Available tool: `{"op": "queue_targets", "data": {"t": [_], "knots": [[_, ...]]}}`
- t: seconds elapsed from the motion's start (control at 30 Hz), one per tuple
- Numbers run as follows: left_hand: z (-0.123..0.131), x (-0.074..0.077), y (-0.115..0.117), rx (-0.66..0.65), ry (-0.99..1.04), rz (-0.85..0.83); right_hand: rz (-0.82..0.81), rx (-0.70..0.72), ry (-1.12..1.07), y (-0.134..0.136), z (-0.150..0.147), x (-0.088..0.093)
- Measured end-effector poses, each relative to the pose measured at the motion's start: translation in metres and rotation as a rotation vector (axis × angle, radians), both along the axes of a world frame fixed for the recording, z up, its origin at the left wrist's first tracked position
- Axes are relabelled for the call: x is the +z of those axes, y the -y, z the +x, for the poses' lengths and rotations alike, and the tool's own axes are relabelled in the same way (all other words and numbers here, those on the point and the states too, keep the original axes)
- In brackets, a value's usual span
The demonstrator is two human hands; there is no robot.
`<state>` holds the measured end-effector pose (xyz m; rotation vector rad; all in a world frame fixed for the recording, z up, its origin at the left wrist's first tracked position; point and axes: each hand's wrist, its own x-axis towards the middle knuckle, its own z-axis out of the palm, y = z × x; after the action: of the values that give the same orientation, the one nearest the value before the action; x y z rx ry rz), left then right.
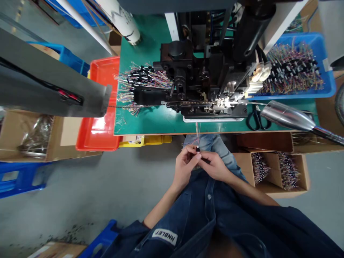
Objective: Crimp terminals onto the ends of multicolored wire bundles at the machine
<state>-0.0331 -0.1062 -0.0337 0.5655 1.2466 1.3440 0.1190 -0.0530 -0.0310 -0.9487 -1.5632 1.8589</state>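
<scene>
Both hands meet above my lap, just in front of the bench edge. Between them is a small wire harness (198,148) with a black sleeve, its thin loose wires pointing up toward the bench. My left hand (186,163) is closed, thumb and fingers pinching the sleeve. My right hand (215,165) is closed too, its fingertips pressed at the lower end of the same piece. Beyond them a black crimping machine (204,104) stands on the green bench top (150,123).
Bundled harnesses (145,77) lie left of the machine; more fill a blue bin (329,71) at right. Scissors (258,120) and a metal nozzle (287,114) sit near the right edge. A red tray (94,134) is left; a divided carton (274,179) stands below right.
</scene>
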Motion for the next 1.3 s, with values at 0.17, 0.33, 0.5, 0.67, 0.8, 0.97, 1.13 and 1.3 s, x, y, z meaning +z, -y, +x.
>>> {"op": "queue_targets", "data": {"t": [0.17, 0.33, 0.5, 0.67, 0.8, 0.97, 1.13, 1.3], "knots": [[-0.005, 0.004, -0.027, -0.07, 0.079, 0.106, -0.379, 0.17, -0.176, 0.004, 0.029, 0.004], [0.006, 0.019, -0.059, -0.065, 0.05, 0.117, -0.409, 0.31, -0.321, -0.004, 0.048, 0.004], [0.012, 0.035, -0.065, -0.08, -0.069, 0.132, 0.151, -0.077, 0.108, -0.024, 0.066, 0.02], [0.017, 0.043, -0.066, -0.14, -0.095, 0.145, 0.349, -0.225, 0.098, -0.045, 0.051, 0.033], [0.019, 0.041, -0.067, -0.188, -0.07, 0.191, 0.505, -0.338, 0.084, -0.057, 0.03, 0.039], [0.019, 0.037, -0.071, -0.095, 0.05, 0.174, 0.605, -0.431, 0.008, -0.053, 0.026, 0.038], [0.021, 0.035, -0.076, 0.055, 0.172, 0.105, 0.537, -0.476, 0.03, -0.033, 0.031, 0.025], [0.022, 0.035, -0.076, 0.092, 0.127, 0.141, 0.401, -0.43, -0.049, -0.021, 0.038, 0.008]]}}
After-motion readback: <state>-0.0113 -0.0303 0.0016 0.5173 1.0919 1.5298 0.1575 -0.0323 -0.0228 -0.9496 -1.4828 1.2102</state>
